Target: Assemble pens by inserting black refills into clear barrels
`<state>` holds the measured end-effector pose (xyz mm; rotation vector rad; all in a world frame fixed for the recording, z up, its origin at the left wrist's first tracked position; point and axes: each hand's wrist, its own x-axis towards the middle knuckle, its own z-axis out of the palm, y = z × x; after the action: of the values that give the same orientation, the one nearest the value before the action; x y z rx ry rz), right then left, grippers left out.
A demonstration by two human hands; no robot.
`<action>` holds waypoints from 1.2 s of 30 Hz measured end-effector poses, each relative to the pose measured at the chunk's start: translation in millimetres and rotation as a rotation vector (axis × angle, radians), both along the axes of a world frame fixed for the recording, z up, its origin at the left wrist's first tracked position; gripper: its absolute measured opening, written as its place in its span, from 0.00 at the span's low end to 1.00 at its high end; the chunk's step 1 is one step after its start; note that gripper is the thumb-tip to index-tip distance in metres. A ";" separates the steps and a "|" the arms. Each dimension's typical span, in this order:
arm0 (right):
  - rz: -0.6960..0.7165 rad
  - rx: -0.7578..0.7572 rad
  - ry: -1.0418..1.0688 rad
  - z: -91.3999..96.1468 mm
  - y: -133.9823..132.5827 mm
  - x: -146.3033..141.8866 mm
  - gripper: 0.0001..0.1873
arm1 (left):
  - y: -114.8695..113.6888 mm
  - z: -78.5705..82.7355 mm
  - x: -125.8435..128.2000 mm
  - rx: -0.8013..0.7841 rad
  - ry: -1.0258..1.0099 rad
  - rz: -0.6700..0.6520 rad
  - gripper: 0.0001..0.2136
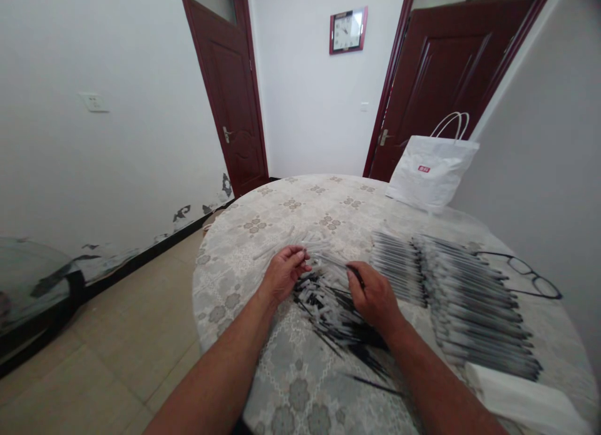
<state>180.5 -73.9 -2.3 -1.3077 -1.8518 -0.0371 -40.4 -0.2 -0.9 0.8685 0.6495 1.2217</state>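
Note:
My right hand (373, 295) is closed round the black end of a slim pen (334, 260). The pen's pale, see-through barrel points left toward my other hand. Thumb and forefinger of my left hand (286, 271) are pinched together by the pen's far end; what they hold is too small to make out. Below and between the hands lies a loose heap of black and clear pen parts (328, 307). Just beyond my fingers, several clear plastic pieces (307, 237) are scattered on the patterned tablecloth (270, 360).
Two rows of pens (397, 269) (474, 310) lie side by side on the right. Past them are eyeglasses (535, 278), with a white packet (521, 397) nearer me. A white carrier bag (432, 172) stands at the table's back right. Walls and two doors surround the round table.

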 end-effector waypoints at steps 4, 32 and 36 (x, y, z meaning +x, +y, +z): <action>0.006 0.008 0.000 0.5 0.0 -0.6 0.10 | 0.5 -2.3 0.6 0.016 -0.021 -0.017 0.15; 0.058 0.032 -0.178 -10.0 -0.8 -19.4 0.13 | -0.7 -6.5 11.5 -0.086 -0.059 0.061 0.14; 0.058 -0.065 -0.042 -0.3 -6.9 -26.1 0.12 | -1.9 -8.2 16.2 -0.098 -0.066 0.094 0.14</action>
<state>154.4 -80.8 -2.7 -1.3060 -1.9397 0.0267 -24.2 -2.2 -9.1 0.7200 0.6977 1.2868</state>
